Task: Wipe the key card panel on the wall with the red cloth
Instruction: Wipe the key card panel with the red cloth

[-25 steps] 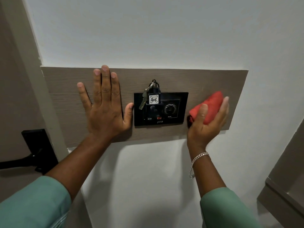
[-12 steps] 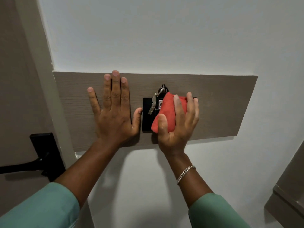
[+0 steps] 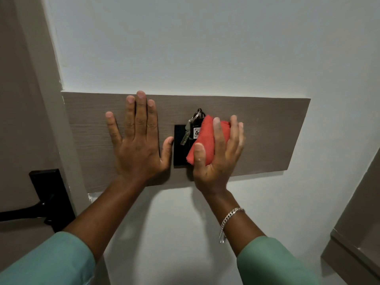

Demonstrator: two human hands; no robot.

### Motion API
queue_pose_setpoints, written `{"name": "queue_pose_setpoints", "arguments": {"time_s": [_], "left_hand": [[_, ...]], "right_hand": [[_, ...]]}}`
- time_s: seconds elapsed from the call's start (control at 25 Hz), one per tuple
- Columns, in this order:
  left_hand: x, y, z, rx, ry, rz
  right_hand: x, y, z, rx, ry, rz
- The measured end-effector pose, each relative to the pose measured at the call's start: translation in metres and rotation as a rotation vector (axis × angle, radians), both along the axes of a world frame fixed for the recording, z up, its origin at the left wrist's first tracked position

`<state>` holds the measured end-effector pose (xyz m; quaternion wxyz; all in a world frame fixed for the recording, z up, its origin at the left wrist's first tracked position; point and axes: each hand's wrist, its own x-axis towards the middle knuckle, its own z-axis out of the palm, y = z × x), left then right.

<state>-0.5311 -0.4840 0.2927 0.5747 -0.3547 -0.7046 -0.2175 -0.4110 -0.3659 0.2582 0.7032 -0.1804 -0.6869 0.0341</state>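
The black key card panel [image 3: 179, 145] sits in the middle of a brown wooden board [image 3: 273, 136] on the white wall. A key fob with a silver key [image 3: 186, 133] hangs from its top. My right hand [image 3: 219, 153] presses the folded red cloth [image 3: 202, 138] flat against the panel and hides its right part. My left hand [image 3: 138, 138] lies flat on the board just left of the panel, fingers spread, thumb touching the panel's left edge.
A door with a black handle and lock plate [image 3: 48, 198] is at the lower left, beside the door frame [image 3: 59, 124]. A brown furniture edge [image 3: 357, 239] juts in at the lower right. White wall surrounds the board.
My right hand carried the red cloth from the board's right side leftward onto the panel, then shifted slightly right on it. My left hand stayed flat on the board.
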Motion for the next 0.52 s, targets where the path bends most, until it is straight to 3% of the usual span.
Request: {"name": "queue_pose_setpoints", "arguments": {"time_s": [0.16, 0.24, 0.36, 0.44, 0.52], "left_hand": [[0.004, -0.004, 0.002, -0.009, -0.048, -0.034], [0.016, -0.008, 0.002, 0.032, -0.121, -0.136], [0.052, -0.013, -0.028, 0.179, -0.262, -0.530], [0.084, -0.016, -0.050, 0.199, -0.453, -0.813], [0.111, -0.011, -0.051, 0.169, -0.780, -0.948]], "right_hand": [[0.022, 0.024, -0.016, 0.346, -0.304, -0.050], [0.034, 0.035, -0.014, 0.308, -0.324, -0.038], [0.044, 0.041, -0.005, 0.210, -0.330, -0.013], [0.051, 0.045, -0.001, 0.203, -0.375, 0.000], [0.057, 0.048, 0.000, 0.222, -0.420, 0.017]]}}
